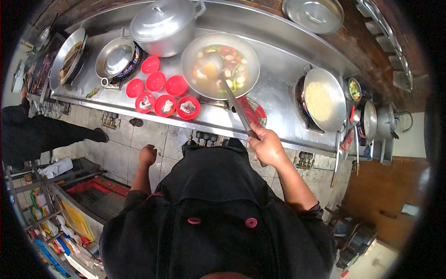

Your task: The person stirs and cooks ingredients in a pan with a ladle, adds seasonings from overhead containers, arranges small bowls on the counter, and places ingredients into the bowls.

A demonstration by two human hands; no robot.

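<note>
My right hand (266, 147) is wrapped round the dark grip of a long-handled ladle (236, 103). The ladle's head is down in a wide wok (186, 79) of broth with vegetable pieces, green stalks and pale round slices. My left hand (148, 155) hangs low by my side, fingers curled in, away from the counter, with nothing visible in it. Several small red bowls (155, 81) stand to the left of the wok; those in the front row hold pale pieces. A red cloth-like item (248, 110) lies under the ladle's handle, partly hidden.
A large lidded pot (163, 29) stands behind the red bowls. Further left are a lidded pan (116, 58) and another wok (66, 58). To the right, a wok of noodles (319, 100) sits on a burner. Another person (35, 128) stands at the far left.
</note>
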